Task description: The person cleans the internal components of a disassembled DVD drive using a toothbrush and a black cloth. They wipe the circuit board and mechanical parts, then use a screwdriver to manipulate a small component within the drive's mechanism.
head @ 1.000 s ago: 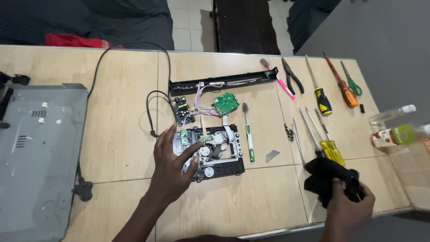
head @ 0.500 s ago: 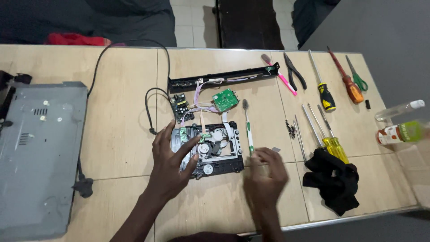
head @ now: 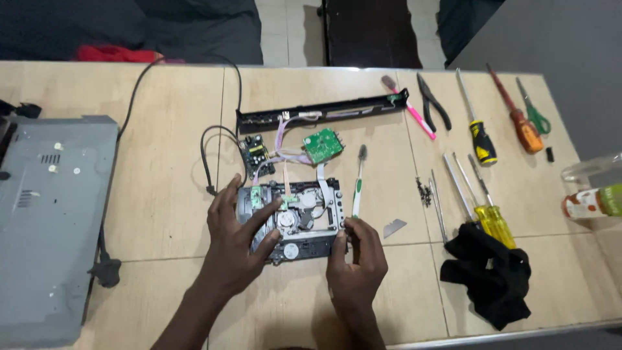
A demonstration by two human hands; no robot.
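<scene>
A disc drive mechanism (head: 304,214), metal with small green boards on it, lies at the middle of the wooden table (head: 162,181). My left hand (head: 236,243) rests spread over its left side, fingers on top. My right hand (head: 359,262) grips its right front corner with the fingertips. Ribbon cables run from the mechanism up to a green circuit board (head: 322,144), a small black board (head: 254,152) and a long black front panel (head: 324,110). A green and white toothbrush (head: 357,181) lies just right of the mechanism.
A grey metal cover (head: 45,214) lies at the left with a black power cord (head: 129,116). Right side: pink toothbrush (head: 408,107), pliers (head: 433,100), several screwdrivers (head: 479,139), scissors (head: 532,110), loose screws (head: 424,191), a blade (head: 393,227), a black cloth (head: 489,275), bottles (head: 593,198).
My right hand left the black cloth at the right and came over to the mechanism's right front corner. My left hand stayed on the mechanism.
</scene>
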